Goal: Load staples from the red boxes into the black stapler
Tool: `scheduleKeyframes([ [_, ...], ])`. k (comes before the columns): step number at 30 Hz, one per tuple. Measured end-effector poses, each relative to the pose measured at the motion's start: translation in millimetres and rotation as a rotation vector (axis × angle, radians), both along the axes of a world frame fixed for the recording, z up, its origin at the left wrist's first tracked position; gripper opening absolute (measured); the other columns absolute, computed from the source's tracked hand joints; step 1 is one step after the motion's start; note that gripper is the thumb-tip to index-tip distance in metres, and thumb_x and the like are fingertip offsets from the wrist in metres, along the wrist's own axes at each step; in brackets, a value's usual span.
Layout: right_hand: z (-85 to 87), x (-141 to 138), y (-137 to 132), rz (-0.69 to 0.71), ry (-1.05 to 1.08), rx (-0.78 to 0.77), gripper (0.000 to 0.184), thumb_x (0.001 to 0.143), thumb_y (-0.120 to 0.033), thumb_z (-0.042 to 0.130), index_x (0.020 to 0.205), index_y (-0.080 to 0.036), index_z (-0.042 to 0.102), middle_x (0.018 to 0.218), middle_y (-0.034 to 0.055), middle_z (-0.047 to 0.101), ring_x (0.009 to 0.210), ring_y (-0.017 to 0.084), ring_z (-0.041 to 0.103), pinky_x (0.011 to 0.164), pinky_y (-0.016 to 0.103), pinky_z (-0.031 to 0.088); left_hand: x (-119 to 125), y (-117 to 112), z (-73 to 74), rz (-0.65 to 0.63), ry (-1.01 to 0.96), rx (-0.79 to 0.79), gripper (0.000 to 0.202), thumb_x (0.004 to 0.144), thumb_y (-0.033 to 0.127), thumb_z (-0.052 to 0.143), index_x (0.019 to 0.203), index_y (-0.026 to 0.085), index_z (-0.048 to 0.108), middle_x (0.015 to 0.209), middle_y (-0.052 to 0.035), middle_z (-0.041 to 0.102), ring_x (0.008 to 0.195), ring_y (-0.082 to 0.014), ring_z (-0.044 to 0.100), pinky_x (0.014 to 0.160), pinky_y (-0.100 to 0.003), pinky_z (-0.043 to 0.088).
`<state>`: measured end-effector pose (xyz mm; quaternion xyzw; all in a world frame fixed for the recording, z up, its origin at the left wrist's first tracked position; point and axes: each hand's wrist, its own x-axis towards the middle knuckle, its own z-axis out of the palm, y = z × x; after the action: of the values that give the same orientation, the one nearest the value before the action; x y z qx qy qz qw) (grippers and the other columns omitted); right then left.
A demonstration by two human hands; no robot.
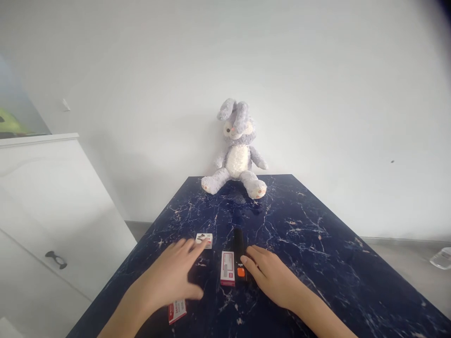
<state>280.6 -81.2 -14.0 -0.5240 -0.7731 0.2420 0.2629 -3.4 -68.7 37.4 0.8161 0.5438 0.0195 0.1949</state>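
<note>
My left hand is open over the table, thumb and fingers apart. Its index fingertip reaches a small white box with dark and red print; whether it touches cannot be made out. Partly hidden beneath that hand lies a red-and-white box. My right hand is closed at the right side of a long black object with an orange patch, the thumb lying on it and the fingers along its edge. Just left of the black object, a white box with red edges lies flat.
A grey plush rabbit sits at the far end of the dark blue marbled table, against the white wall. To the left stands a white cabinet with a dark handle. A clear plastic item is at the far right.
</note>
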Motion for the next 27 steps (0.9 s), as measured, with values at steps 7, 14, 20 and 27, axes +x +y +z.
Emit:
scheduleKeyframes([
  [7,-0.6,2.0,0.9,0.008,-0.026,0.001,0.04,0.103,-0.046,0.029,0.08,-0.022,0.053,0.082,0.002,0.059,0.074,0.017,0.055,0.067,0.03,0.04,-33.2,-26.7,-19.1,0.082,0.094,-0.016,0.087,0.066,0.028,0.071,0.146,0.04,0.041,0.144,-0.0064,0.051,0.132,-0.041,0.045,0.101,-0.053,0.043],
  [14,0.0,1.2,0.2,0.024,-0.017,0.041,0.04,0.103,-0.043,0.029,0.08,-0.022,0.053,0.082,0.0028,0.059,0.076,0.018,0.056,0.071,0.031,0.04,22.8,1.9,13.1,-0.136,-0.148,0.028,0.072,0.082,0.045,0.064,0.148,0.039,0.037,0.15,-0.0039,0.043,0.134,-0.0352,0.042,0.103,-0.045,0.043],
  [20,-1.2,2.2,0.4,0.037,-0.021,0.031,0.038,0.104,-0.041,0.029,0.082,-0.022,0.053,0.083,0.0033,0.06,0.076,0.018,0.056,0.07,0.031,0.039,54.3,16.6,-11.6,-0.23,-0.286,-0.041,0.084,0.074,0.046,0.074,0.148,0.036,0.037,0.142,-0.0084,0.049,0.128,-0.0351,0.047,0.104,-0.047,0.04],
  [27,-1.1,2.8,0.4,0.036,-0.048,0.037,0.037,0.103,-0.04,0.029,0.082,-0.022,0.053,0.083,0.0031,0.059,0.077,0.018,0.056,0.07,0.031,0.038,51.9,23.6,-33.1,-0.219,-0.408,-0.088,0.099,0.069,0.042,0.081,0.152,0.036,0.027,0.144,-0.0088,0.048,0.129,-0.0345,0.046,0.104,-0.045,0.039],
])
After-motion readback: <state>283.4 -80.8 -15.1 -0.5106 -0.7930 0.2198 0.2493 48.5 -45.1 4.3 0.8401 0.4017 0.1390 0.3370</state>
